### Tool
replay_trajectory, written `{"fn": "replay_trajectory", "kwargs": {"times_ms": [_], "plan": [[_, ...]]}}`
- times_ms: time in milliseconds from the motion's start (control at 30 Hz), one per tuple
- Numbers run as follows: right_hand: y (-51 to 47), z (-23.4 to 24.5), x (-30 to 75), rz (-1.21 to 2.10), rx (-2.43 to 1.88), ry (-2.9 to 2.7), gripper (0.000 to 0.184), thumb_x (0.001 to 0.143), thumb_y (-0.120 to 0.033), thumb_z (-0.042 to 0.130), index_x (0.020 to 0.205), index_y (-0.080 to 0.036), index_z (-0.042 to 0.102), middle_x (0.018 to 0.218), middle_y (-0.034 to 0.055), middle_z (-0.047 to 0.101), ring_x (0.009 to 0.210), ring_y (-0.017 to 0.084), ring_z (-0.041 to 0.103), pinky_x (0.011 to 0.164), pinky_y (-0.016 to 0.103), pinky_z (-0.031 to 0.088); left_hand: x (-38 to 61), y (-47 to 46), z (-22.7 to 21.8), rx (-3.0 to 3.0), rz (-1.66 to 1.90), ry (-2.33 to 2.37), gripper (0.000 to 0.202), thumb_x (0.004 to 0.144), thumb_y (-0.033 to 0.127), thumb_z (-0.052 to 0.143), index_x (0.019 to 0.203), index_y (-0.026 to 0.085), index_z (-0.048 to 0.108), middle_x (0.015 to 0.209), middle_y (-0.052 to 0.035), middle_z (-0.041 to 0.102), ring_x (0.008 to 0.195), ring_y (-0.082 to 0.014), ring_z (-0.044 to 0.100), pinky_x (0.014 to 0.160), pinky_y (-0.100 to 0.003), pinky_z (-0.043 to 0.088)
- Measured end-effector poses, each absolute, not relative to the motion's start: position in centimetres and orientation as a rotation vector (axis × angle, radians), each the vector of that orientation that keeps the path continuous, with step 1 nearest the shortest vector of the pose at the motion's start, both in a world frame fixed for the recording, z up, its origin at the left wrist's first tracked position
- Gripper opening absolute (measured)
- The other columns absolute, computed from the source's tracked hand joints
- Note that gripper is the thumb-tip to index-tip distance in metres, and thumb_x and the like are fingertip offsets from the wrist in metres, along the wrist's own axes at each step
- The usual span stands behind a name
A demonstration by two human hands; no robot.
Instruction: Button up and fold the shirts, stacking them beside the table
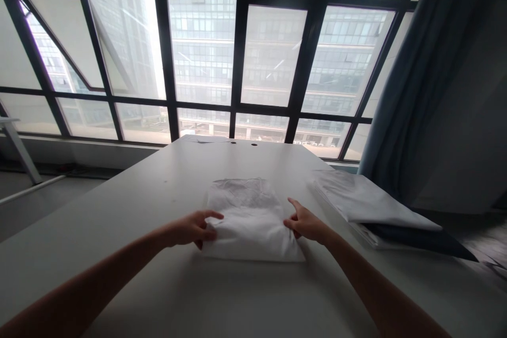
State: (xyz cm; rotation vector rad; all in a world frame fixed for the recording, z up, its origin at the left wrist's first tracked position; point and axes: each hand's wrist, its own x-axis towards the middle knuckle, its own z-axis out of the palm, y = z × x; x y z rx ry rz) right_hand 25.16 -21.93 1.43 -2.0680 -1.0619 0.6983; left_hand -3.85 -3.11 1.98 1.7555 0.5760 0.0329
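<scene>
A folded white cloth (251,219) lies flat on the white table (158,185) in front of me. My left hand (196,228) rests at the cloth's left edge, fingers curled onto the fabric and pinching it. My right hand (303,222) is at the cloth's right edge, index finger stretched out, the other fingers curled against the fabric.
A stack of folded cloths (368,203), white on top and dark blue underneath, lies at the table's right side. Large windows (237,58) fill the far wall behind the table. A blue curtain (420,79) hangs at the right. A white stand (18,153) is at far left.
</scene>
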Motion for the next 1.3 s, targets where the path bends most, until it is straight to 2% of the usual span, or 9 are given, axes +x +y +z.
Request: {"fn": "replay_trajectory", "kwargs": {"times_ms": [133, 300, 467, 633, 733, 800, 933, 1067, 1300], "plan": [[-20.8, 0.5, 25.1, 0.389, -2.053, -1.103, 0.077, 0.090, -0.021, 0.056, 0.154, -0.006, 0.016, 0.056, -0.0077, 0.054, 0.052, 0.012, 0.056, 0.061, 0.023, 0.049, -3.3, -2.6, 2.4, 1.775, 0.296, 0.688, 0.086, 0.057, 0.058, 0.079, 0.127, 0.013, 0.059, 0.076, -0.0017, 0.061, 0.065, -0.0164, 0.058, 0.059, -0.029, 0.050], [-21.8, 1.4, 25.4, 0.889, -2.012, -0.983, 0.098, 0.086, -0.037, 0.067, 0.155, -0.006, 0.005, 0.063, -0.0045, 0.058, 0.048, 0.011, 0.054, 0.050, 0.023, 0.050, -3.4, -2.0, 2.4, 1.885, 0.264, 0.770, 0.085, 0.059, 0.067, 0.071, 0.120, 0.008, 0.063, 0.065, 0.0000, 0.058, 0.056, -0.0129, 0.051, 0.053, -0.025, 0.041], [-22.7, 2.5, 24.7, 0.984, -1.991, -0.957, 0.101, 0.079, -0.022, 0.073, 0.154, -0.006, 0.008, 0.074, 0.0000, 0.063, 0.050, 0.009, 0.054, 0.046, 0.021, 0.050, -3.5, -1.1, 0.8, 2.012, 0.166, 0.789, 0.078, 0.058, 0.060, 0.071, 0.116, 0.008, 0.066, 0.058, 0.0028, 0.055, 0.048, -0.0113, 0.047, 0.048, -0.023, 0.035], [-22.3, 2.1, 24.3, 0.999, -2.070, -1.030, 0.097, 0.077, -0.015, 0.071, 0.154, -0.006, 0.011, 0.062, -0.0050, 0.059, 0.045, 0.010, 0.050, 0.044, 0.021, 0.047, -3.9, -1.9, 1.0, 2.257, 0.135, 0.847, 0.046, 0.065, 0.043, 0.071, 0.101, 0.016, 0.074, 0.053, 0.0030, 0.055, 0.050, -0.0144, 0.051, 0.053, -0.024, 0.038], [-22.3, 1.9, 24.3, 0.730, -2.245, -1.195, 0.089, 0.077, -0.016, 0.071, 0.151, -0.007, 0.024, 0.068, 0.0008, 0.065, 0.057, 0.016, 0.061, 0.056, 0.028, 0.053, -3.8, -3.6, 1.9, 2.552, 0.294, 0.893, 0.029, 0.070, 0.035, 0.071, 0.095, 0.021, 0.076, 0.069, -0.0037, 0.067, 0.075, -0.0238, 0.063, 0.070, -0.031, 0.046], [-22.1, 1.9, 23.7, 0.315, -2.281, -1.368, 0.075, 0.079, -0.020, 0.069, 0.147, -0.010, 0.038, 0.086, 0.0085, 0.070, 0.080, 0.022, 0.067, 0.074, 0.034, 0.055, -3.3, -4.9, 2.0, 2.741, 0.460, 0.788, 0.027, 0.078, 0.032, 0.068, 0.102, 0.021, 0.074, 0.094, -0.0088, 0.072, 0.096, -0.0281, 0.062, 0.086, -0.037, 0.047], [-20.8, 1.0, 21.0, -0.206, -1.960, -1.737, 0.049, 0.088, -0.031, 0.061, 0.134, -0.015, 0.055, 0.129, 0.0150, 0.062, 0.121, 0.028, 0.055, 0.106, 0.044, 0.040, -1.6, -6.9, 0.4, 2.920, 0.557, 0.196, 0.046, 0.098, 0.041, 0.044, 0.139, 0.021, 0.053, 0.146, -0.0110, 0.048, 0.135, -0.0281, 0.042, 0.112, -0.047, 0.032], [-19.2, -0.7, 18.7, -0.120, -1.844, -1.998, 0.054, 0.096, -0.036, 0.047, 0.144, -0.011, 0.045, 0.149, 0.0148, 0.045, 0.140, 0.026, 0.037, 0.118, 0.045, 0.022, -0.7, -7.0, -1.6, 2.920, 0.305, -0.069, 0.064, 0.100, 0.051, 0.035, 0.155, 0.019, 0.026, 0.160, -0.0104, 0.022, 0.148, -0.0279, 0.017, 0.121, -0.047, 0.014], [-19.1, -1.1, 19.0, 0.199, -2.032, -2.080, 0.064, 0.100, -0.051, 0.027, 0.152, -0.015, 0.034, 0.159, 0.0095, 0.026, 0.148, 0.025, 0.019, 0.120, 0.047, 0.011, -0.8, -5.6, -2.7, 2.804, 0.168, 0.090, 0.062, 0.102, 0.053, 0.022, 0.155, 0.021, 0.023, 0.160, -0.0071, 0.018, 0.149, -0.0234, 0.014, 0.121, -0.041, 0.010]]}}
